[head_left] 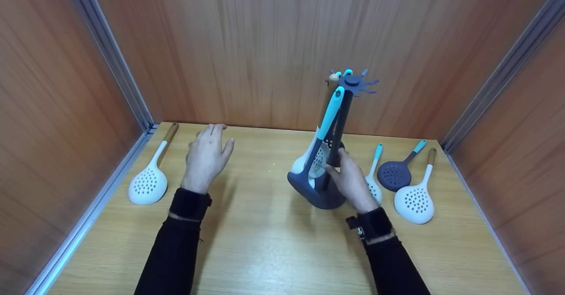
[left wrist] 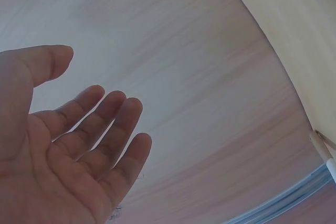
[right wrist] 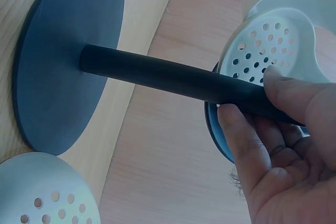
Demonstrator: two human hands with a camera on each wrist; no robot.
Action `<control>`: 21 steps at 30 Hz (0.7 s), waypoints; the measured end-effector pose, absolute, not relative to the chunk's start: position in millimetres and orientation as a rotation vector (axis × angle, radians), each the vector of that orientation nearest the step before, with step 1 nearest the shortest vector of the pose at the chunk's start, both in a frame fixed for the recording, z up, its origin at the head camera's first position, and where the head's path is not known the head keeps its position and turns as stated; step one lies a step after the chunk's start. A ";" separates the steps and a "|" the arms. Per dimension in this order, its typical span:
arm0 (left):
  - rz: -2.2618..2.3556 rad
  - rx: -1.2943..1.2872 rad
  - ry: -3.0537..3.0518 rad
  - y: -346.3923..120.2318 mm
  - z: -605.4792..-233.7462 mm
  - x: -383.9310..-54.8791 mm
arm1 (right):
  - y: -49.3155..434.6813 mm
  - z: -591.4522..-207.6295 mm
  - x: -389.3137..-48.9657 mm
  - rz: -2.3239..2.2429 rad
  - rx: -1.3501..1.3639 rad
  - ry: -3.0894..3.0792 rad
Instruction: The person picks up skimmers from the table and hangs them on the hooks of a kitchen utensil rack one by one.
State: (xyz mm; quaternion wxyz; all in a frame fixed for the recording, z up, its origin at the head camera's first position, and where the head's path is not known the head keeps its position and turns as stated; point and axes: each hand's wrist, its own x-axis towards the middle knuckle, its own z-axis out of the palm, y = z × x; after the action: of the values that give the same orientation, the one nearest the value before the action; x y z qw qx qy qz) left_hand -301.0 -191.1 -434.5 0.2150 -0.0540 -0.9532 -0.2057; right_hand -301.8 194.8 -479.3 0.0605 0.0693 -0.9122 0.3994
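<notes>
The right hand (head_left: 351,180) approaches the utensil stand (head_left: 344,109) from the near right side, its forearm angled inward and up. The thumb and curled fingers grip the black pole (right wrist: 152,74) of the stand from opposite sides, above the oval base plate (right wrist: 58,87). The stand is right of centre on the wooden tabletop (head_left: 260,242); whether the base plate bears fully on the surface cannot be determined.

The left hand (head_left: 205,158) is extended over the rear left part of the tabletop, back facing up. Its fingers are relaxed and nearly straight, the thumb is set apart, and it holds nothing.

Utensils hang from the hooked top (head_left: 353,81) of the stand. A dark ladle with a turquoise handle (head_left: 332,111) and a white perforated utensil (head_left: 318,160) hang close around the pole and partly cover it in the head view.

Right of the stand lie a small white slotted utensil (head_left: 374,189), partly hidden by the right hand, a dark skimmer (head_left: 395,175) and a white skimmer with a wooden handle (head_left: 415,203). A similar white skimmer (head_left: 148,184) lies left of the left hand. A wood-grain back panel (head_left: 247,56) closes off the rear.
</notes>
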 end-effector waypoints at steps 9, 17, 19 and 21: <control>-0.547 -0.056 -2.732 -213.2 -439.0 -309.4 | 193.7 -478.3 -301.2 1.217 0.203 -2.765; -0.540 -0.031 -2.771 -233.9 -441.6 -316.1 | 193.9 -479.3 -300.5 1.207 0.211 -2.755; -0.552 -0.034 -2.767 -239.8 -442.8 -317.8 | 193.8 -479.0 -300.4 1.221 0.211 -2.757; -0.572 -0.035 -2.771 -245.5 -443.9 -319.5 | 193.3 -478.0 -300.4 1.232 0.193 -2.767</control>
State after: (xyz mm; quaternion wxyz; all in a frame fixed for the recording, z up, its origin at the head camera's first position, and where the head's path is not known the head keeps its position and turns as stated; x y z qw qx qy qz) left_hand -319.5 -245.5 -443.9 0.1555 -0.0122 -0.9674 -0.1995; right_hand -300.4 193.3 -478.0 0.0532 0.0634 -0.9104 0.4054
